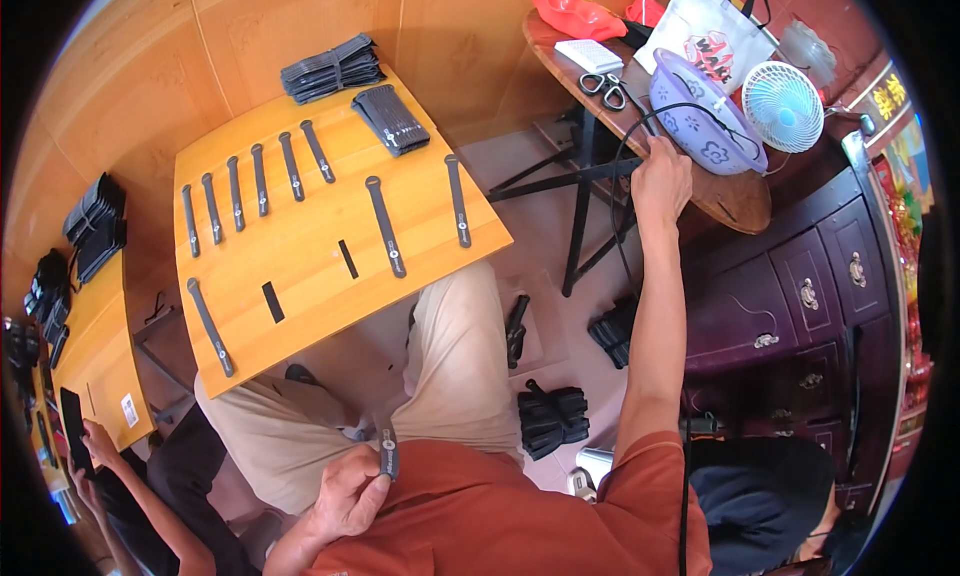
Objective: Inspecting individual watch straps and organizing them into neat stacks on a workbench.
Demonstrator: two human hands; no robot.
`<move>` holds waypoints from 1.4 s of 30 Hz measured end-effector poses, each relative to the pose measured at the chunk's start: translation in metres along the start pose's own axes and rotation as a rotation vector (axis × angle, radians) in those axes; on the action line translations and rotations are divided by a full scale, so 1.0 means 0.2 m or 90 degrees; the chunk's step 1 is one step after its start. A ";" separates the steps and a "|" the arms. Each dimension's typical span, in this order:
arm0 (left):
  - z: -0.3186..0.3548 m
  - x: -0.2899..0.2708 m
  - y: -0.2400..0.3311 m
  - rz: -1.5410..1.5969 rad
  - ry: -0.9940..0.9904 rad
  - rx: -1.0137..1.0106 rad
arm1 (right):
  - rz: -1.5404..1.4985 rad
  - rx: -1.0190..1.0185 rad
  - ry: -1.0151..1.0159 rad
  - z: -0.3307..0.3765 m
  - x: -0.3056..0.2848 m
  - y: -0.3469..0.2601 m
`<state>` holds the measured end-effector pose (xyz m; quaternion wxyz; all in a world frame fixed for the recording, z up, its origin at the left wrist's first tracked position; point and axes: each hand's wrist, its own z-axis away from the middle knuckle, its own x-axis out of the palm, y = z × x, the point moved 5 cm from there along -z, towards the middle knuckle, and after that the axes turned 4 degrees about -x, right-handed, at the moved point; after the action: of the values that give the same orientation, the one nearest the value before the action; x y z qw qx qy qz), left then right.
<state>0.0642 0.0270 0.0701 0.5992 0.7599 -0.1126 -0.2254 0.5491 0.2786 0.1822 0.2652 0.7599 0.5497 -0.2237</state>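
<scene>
My left hand (348,496) is closed near my body, pinching a short black strap (389,454) with small pale print. Out to the right, my right hand (661,183) reaches the edge of a round wooden table. Its fingers are closed beside a lilac basin (712,126) with flower patterns and a black cord over it; what they hold is hidden. Several similar black straps (291,166) lie spaced in rows on the yellow wooden table (310,231) before me. Two plain black strips (273,303) lie nearer me. A banded stack of straps (390,121) sits at its far right corner.
A second black bundle (332,68) rests at the back. Scissors (604,89), a white fan (783,108) and a red tray (576,14) share the round table (735,201). Black bundles (553,419) lie on the floor. At left, another person's hand (98,444) holds a dark phone-like object.
</scene>
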 end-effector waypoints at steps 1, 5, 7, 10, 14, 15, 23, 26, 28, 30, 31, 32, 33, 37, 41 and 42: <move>0.00 0.00 0.00 0.000 0.000 -0.001 | 0.000 0.000 -0.001 0.00 0.01 0.00; -0.02 -0.01 0.02 0.001 0.014 -0.003 | 0.044 0.001 -0.014 -0.04 0.01 -0.05; -0.02 -0.01 0.01 -0.001 0.024 -0.012 | 0.099 0.023 -0.012 -0.04 -0.04 -0.07; -0.03 -0.01 -0.01 0.000 0.024 -0.020 | 0.086 0.024 0.085 0.05 -0.18 -0.13; -0.04 -0.01 -0.03 0.005 0.021 -0.017 | 0.025 -0.015 0.182 0.27 -0.33 -0.26; -0.05 0.00 -0.02 0.015 0.019 -0.015 | -0.020 0.004 0.169 0.33 -0.35 -0.32; -0.06 -0.01 -0.01 0.010 0.017 -0.009 | -0.460 0.017 -0.087 0.52 -0.06 -0.86; -0.06 -0.01 -0.01 0.001 0.015 -0.011 | -0.562 0.001 -0.115 0.45 0.10 -1.13; -0.04 0.00 -0.02 0.030 0.025 -0.020 | -0.584 -0.066 -0.114 0.36 0.19 -1.28; -0.03 -0.02 -0.01 0.022 0.035 -0.029 | -0.548 -0.083 -0.129 0.26 0.25 -1.43; -0.03 -0.02 -0.01 0.019 0.036 -0.036 | -0.503 -0.094 -0.143 0.21 0.29 -1.50; -0.02 -0.03 -0.01 0.015 0.044 -0.039 | -0.512 -0.098 -0.143 0.18 0.32 -1.57; -0.02 -0.04 -0.02 0.014 0.051 -0.042 | -0.521 -0.093 -0.182 0.15 0.38 -1.64; -0.01 -0.06 -0.04 0.009 0.069 -0.060 | -0.535 -0.137 -0.302 0.07 0.63 -1.89; -0.01 -0.09 -0.05 0.017 0.083 -0.073 | -0.505 -0.187 -0.348 0.01 0.72 -2.05; -0.02 -0.10 -0.06 0.017 0.086 -0.076 | -0.484 -0.195 -0.360 -0.01 0.75 -2.06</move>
<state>0.0467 0.0418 0.0633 0.6527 0.7347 -0.0684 -0.1717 0.1999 0.4920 0.0243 0.4123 0.3679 0.7208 -0.4185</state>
